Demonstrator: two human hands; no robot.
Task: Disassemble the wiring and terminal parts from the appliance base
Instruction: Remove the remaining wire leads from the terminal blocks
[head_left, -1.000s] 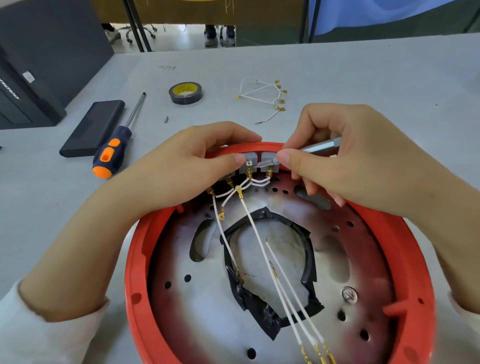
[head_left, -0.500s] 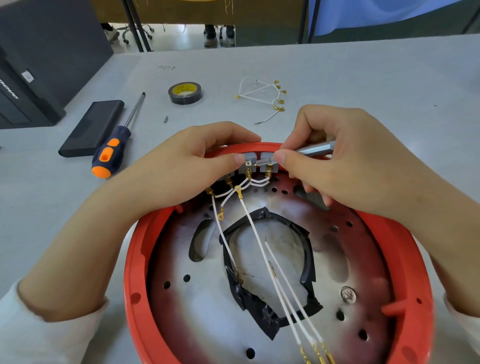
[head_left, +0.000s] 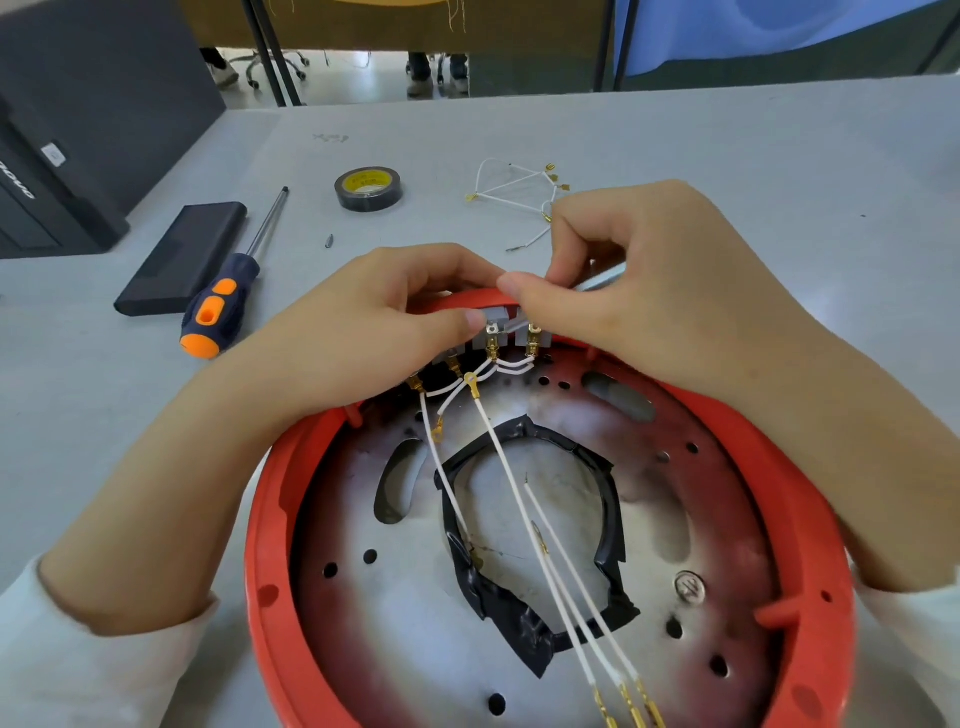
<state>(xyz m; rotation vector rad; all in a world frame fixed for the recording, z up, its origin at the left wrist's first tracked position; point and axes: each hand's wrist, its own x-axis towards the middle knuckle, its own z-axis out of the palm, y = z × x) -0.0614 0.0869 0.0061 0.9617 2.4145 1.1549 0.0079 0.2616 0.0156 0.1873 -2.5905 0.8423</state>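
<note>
The round appliance base (head_left: 270, 519) has a red rim and a scorched metal plate with a black-edged hole in its middle. At its far edge sits a grey terminal block (head_left: 501, 332) with brass connectors and white wires (head_left: 519, 499) running toward me. My left hand (head_left: 374, 338) grips the far rim and block from the left, thumb tip beside the terminals. My right hand (head_left: 644, 296) pinches a thin metal tool (head_left: 602, 280), and the tool's tip lies against the block.
On the grey table beyond the base lie an orange-and-blue screwdriver (head_left: 228, 296), a black flat box (head_left: 182, 257), a roll of black tape (head_left: 369, 189), a small screw (head_left: 329, 241) and a loose bundle of removed white wires (head_left: 519, 195). A dark cabinet stands at far left.
My right hand has shifted up and left, its thumb now over the block and fingers curled higher on the tool. My left hand stays on the rim.
</note>
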